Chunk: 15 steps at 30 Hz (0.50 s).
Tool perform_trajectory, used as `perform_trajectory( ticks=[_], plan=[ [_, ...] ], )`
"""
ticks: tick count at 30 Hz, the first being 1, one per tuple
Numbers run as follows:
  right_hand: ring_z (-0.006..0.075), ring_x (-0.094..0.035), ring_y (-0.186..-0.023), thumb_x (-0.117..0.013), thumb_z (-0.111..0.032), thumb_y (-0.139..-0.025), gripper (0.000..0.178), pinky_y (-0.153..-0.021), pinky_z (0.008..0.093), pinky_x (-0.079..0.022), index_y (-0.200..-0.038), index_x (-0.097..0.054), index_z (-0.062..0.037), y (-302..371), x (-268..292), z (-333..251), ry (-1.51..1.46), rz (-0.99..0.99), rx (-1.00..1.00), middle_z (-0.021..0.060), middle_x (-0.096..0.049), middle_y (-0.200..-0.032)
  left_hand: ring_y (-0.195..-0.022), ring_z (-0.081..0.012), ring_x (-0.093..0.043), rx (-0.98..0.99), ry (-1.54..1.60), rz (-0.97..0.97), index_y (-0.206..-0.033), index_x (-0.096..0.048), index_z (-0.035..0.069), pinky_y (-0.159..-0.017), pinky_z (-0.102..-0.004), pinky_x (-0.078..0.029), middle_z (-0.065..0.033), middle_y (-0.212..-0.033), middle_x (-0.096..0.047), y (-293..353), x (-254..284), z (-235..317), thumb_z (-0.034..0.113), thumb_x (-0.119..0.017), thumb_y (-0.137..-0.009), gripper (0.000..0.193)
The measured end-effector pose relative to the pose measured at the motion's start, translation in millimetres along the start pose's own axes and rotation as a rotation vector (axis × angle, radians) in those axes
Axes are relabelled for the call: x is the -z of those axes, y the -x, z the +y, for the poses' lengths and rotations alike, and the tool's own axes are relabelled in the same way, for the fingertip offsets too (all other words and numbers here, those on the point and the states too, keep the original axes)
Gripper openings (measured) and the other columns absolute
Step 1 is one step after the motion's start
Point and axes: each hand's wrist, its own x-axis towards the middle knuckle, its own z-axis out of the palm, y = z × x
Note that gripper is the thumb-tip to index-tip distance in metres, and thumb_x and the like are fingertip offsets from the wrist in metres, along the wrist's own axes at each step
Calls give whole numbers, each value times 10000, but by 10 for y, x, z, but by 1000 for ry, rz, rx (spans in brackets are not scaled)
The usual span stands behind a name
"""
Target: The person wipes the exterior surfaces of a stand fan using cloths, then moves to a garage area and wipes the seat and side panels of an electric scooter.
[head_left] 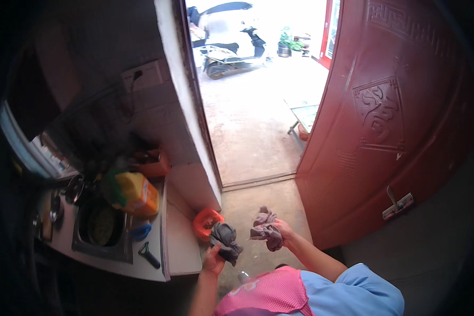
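Bunched in my left hand [212,259] is a dark grey cloth [226,242], its folds hanging over my fingers. My right hand [284,233] grips a second crumpled cloth [266,229], brownish mauve, at about the same height. The two cloths are apart, with floor showing between them. Just behind the left cloth, at the foot of the wall, stands an orange-red plastic bin [207,222], partly hidden by that cloth.
At left a counter holds a sink [102,226], a yellow-orange jug [137,193], a blue object [140,231] and a black-handled peeler [149,255]. The red door [374,137] stands open at right. Beyond the doorway threshold [258,181] are a parked scooter [237,52] and a potted plant [285,46].
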Motion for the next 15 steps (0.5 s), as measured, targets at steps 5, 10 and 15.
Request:
perform_trajectory(
  ticks=[5,10,15],
  plan=[
    [259,-660,-857,-528,-60,-896,200,-746,390,-559,-1082,-549,10,-324,60,-442,-78,22,122,151,-641,-992,-1081,-270,-549,32,23,85,-1299,-435,98,-956,-459,-427,-85,-1203,-557,-921,-94,242,310,-603,-877,501],
    [287,-655,-877,-470,-33,-882,207,-761,419,-558,-1066,-543,26,-845,835,-840,-284,148,189,178,-633,-999,-1006,-256,-569,187,186,57,-1226,-506,137,-901,-449,-457,-67,-1122,-593,-1739,-258,197,351,-590,-884,412],
    [304,-620,-951,-454,-49,-868,249,-810,440,-522,-1099,-502,28,-1545,1007,-1653,-350,274,250,191,-595,-1092,-868,-266,-608,192,144,126,-1095,-564,120,-811,-443,-494,-95,-944,-631,-2804,-487,223,547,-526,-864,487]
  ],
)
